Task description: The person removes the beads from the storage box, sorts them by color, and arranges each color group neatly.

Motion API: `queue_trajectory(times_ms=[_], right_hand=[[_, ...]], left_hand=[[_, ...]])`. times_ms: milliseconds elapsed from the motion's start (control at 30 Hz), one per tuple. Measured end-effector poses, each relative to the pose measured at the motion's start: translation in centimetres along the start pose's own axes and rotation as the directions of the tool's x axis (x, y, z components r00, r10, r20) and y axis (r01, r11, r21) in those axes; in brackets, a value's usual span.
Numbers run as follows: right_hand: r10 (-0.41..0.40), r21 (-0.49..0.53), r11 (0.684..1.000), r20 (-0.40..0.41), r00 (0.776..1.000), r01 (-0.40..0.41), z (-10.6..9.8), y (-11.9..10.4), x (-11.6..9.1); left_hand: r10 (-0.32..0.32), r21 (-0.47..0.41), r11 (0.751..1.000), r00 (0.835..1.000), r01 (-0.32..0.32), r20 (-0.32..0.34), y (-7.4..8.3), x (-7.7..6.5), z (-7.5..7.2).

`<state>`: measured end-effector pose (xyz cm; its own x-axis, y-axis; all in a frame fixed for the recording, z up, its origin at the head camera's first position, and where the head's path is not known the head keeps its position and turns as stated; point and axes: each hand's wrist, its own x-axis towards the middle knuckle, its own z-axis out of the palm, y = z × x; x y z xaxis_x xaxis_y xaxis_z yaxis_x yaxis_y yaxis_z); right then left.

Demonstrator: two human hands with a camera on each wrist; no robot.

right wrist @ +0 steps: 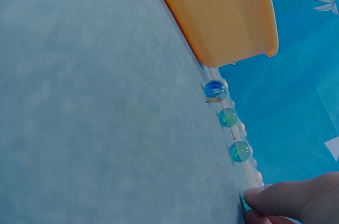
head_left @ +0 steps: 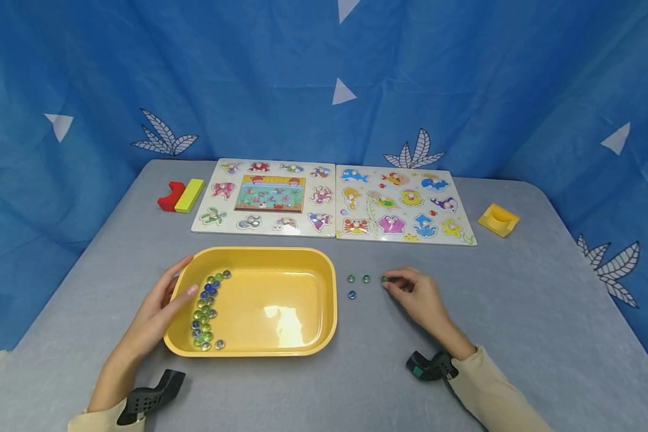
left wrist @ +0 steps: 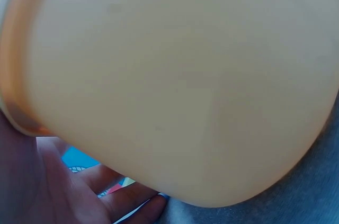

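The left hand (head_left: 154, 312) gripped a yellow rounded-rectangular plastic tray (head_left: 254, 294) while the right hand (head_left: 420, 299) pinched a small green glass marble (head_left: 385, 279).

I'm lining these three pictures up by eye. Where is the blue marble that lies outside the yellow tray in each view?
Head: the blue marble lies just right of the yellow tray, directly below a green marble.
Left wrist: not in it; the tray covers most of the picture.
Right wrist: slightly right of centre, just below the tray's near corner.
Shared landmark: the yellow tray, visible in all three.
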<state>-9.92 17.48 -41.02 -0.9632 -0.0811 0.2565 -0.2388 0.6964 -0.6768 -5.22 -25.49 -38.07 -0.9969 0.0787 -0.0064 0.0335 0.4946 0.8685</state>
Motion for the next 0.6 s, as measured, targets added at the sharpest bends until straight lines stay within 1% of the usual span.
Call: queue_trajectory(times_ms=[133,267,400,467,600], right_hand=[[-0.004,0.0,1.0,0.01,1.0,0.004,0.0,-0.1,0.0],[0.0,0.029,1.0,0.02,1.0,0.0,-0.2,-0.1,0.0],[0.004,0.043,0.999,0.054,0.999,-0.007,-0.7,-0.1,0.0],[0.025,0.053,0.998,0.086,0.996,-0.03,-1.0,-0.2,0.1],[0.108,0.111,0.986,0.152,0.983,-0.126,-1.6,-0.8,0.4]], left_hand=[[0.001,-0.003,1.0,1.0,-0.001,-0.003,0.1,0.0,0.0],[-0.005,-0.015,1.0,1.0,0.005,0.01,0.1,0.0,0.0],[-0.016,-0.028,0.999,1.0,0.017,0.016,0.0,0.1,0.0],[-0.019,-0.024,1.0,1.0,0.019,0.012,0.0,0.2,0.0],[-0.023,-0.025,0.999,1.0,0.023,0.005,0.1,0.0,-0.2]])
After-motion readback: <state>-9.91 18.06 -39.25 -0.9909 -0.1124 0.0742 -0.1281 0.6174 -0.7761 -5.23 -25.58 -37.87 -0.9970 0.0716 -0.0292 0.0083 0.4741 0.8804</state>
